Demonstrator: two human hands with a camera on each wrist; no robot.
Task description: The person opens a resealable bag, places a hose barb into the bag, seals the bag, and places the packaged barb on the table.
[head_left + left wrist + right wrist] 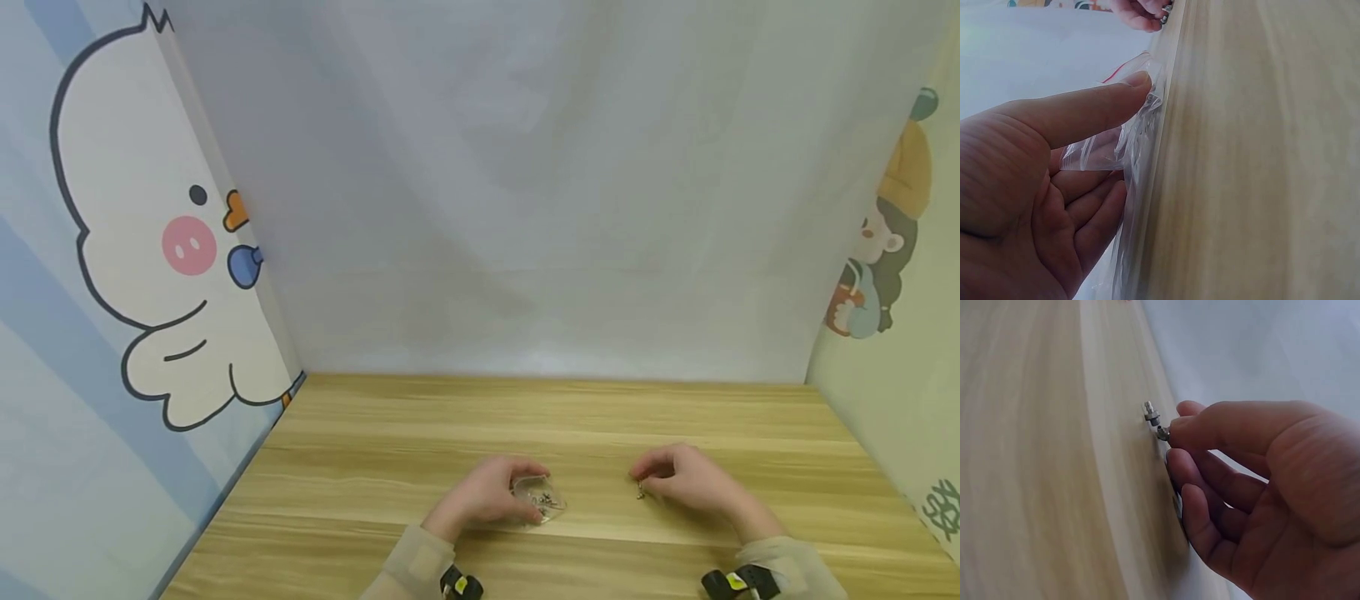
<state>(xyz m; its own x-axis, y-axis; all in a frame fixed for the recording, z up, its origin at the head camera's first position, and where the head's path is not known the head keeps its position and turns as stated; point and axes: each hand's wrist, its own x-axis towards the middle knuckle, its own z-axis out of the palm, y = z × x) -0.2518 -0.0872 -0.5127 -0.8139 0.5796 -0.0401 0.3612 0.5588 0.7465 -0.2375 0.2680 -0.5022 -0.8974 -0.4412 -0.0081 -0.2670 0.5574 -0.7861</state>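
My left hand (495,492) holds a clear plastic zip bag (531,482) between thumb and fingers, low over the table. Several small shiny metal parts (546,500) lie inside the bag. A red line runs along its zip edge in the left wrist view. To the right, my right hand (690,482) pinches a small metal fitting (1163,433) between thumb and forefinger, close to the tabletop. Another small metal fitting (1151,414), with a hex collar and a narrow ribbed tip, is just beyond the fingertips, end to end with the pinched one in the right wrist view.
The wood-grain table (405,433) spreads under both hands. A pale grey sheet (525,208) hangs along its back edge. Side panels stand left and right, one with a white cartoon duck (120,167), the other with a cartoon figure (870,267).
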